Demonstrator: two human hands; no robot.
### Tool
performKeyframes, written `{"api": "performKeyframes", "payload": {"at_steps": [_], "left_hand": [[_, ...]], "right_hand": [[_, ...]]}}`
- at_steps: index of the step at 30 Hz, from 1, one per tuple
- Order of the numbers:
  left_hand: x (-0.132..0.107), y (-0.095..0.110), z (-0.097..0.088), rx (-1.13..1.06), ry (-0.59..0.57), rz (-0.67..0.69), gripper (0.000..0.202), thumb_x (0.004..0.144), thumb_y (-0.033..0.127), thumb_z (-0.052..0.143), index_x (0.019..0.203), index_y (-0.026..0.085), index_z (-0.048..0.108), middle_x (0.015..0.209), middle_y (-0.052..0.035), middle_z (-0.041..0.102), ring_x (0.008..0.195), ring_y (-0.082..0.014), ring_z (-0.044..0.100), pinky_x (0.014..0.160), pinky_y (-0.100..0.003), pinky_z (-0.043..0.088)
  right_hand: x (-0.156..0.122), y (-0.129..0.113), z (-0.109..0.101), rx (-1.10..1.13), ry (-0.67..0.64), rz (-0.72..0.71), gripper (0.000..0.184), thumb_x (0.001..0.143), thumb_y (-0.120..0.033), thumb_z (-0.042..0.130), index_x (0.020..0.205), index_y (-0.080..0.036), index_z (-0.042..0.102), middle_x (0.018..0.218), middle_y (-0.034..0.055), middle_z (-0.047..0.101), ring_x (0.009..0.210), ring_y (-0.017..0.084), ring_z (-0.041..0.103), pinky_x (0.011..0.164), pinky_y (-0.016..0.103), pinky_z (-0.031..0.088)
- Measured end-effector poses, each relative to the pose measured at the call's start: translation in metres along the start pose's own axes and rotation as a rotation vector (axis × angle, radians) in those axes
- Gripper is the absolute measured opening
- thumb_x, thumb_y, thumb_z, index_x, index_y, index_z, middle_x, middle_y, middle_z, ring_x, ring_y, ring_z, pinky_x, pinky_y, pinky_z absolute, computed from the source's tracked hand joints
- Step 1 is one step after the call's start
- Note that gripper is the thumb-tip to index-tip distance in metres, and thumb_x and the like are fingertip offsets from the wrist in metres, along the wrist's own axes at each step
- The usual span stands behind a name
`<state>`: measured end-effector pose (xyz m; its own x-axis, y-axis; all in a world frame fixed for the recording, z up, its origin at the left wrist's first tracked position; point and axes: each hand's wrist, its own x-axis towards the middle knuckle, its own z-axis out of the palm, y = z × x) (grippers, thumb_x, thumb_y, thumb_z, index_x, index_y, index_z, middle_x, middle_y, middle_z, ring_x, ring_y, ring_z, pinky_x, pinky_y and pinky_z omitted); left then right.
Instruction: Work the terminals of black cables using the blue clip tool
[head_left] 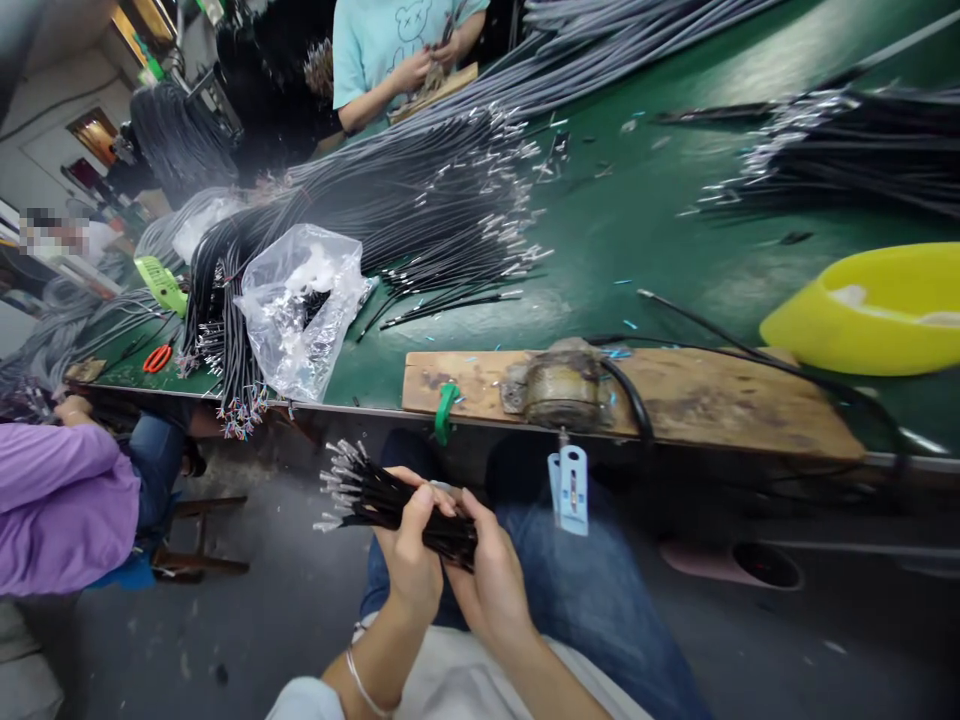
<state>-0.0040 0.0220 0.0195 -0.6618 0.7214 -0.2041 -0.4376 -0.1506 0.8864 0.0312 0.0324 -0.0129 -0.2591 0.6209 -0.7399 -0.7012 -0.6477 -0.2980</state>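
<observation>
Over my lap, both hands grip a bundle of black cables [375,495] whose silver-tipped ends fan out to the left. My left hand [414,552] is wrapped round the bundle, fingers closed over its top. My right hand [489,572] sits right beside it, also closed on the same bundle. The rest of the cables behind my hands is hidden.
A green table [637,230] carries large piles of black cables [420,200], a clear plastic bag [304,305], a yellow bowl [870,310], a wooden board [705,395] with a small metal fixture [559,388], and red scissors [157,357]. One person sits at left, another works across the table.
</observation>
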Motion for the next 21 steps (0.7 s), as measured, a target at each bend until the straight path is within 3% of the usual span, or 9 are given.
{"api": "performKeyframes", "payload": {"at_steps": [5,15,19,21], "left_hand": [[0.001,0.000,0.002,-0.038,0.045,-0.022,0.021,0.058,0.024,0.070,0.063,0.018,0.051,0.046,0.0051,0.053,0.050,-0.0096,0.051,0.060,-0.025,0.044],[-0.002,0.004,0.005,-0.046,0.035,-0.029,0.023,0.060,0.027,0.069,0.065,0.019,0.048,0.047,0.0062,0.048,0.051,-0.0104,0.050,0.063,-0.027,0.042],[-0.002,0.004,0.006,-0.063,0.051,-0.074,0.026,0.057,0.028,0.071,0.066,0.019,0.048,0.047,0.0059,0.047,0.051,-0.0108,0.049,0.062,-0.028,0.042],[-0.002,0.004,0.005,-0.077,0.064,-0.106,0.028,0.056,0.028,0.071,0.067,0.019,0.047,0.047,0.0062,0.046,0.051,-0.0108,0.048,0.059,-0.027,0.041]], "right_hand": [[0.001,0.001,-0.002,-0.117,-0.053,-0.126,0.024,0.051,-0.040,0.069,0.056,-0.019,0.059,0.054,-0.0030,0.064,0.065,0.020,0.064,0.058,0.027,0.048],[0.012,0.008,-0.019,-0.356,-0.143,-0.368,0.025,0.066,-0.041,0.061,0.057,-0.019,0.058,0.061,-0.0027,0.060,0.066,0.015,0.053,0.064,0.023,0.041],[0.013,0.008,-0.021,-0.395,-0.124,-0.400,0.028,0.064,-0.042,0.063,0.053,-0.019,0.052,0.055,-0.0025,0.053,0.059,0.014,0.048,0.055,0.023,0.038],[0.011,0.007,-0.019,-0.393,-0.113,-0.339,0.030,0.062,-0.043,0.065,0.053,-0.019,0.051,0.049,-0.0043,0.047,0.048,0.011,0.041,0.043,0.022,0.032]]}}
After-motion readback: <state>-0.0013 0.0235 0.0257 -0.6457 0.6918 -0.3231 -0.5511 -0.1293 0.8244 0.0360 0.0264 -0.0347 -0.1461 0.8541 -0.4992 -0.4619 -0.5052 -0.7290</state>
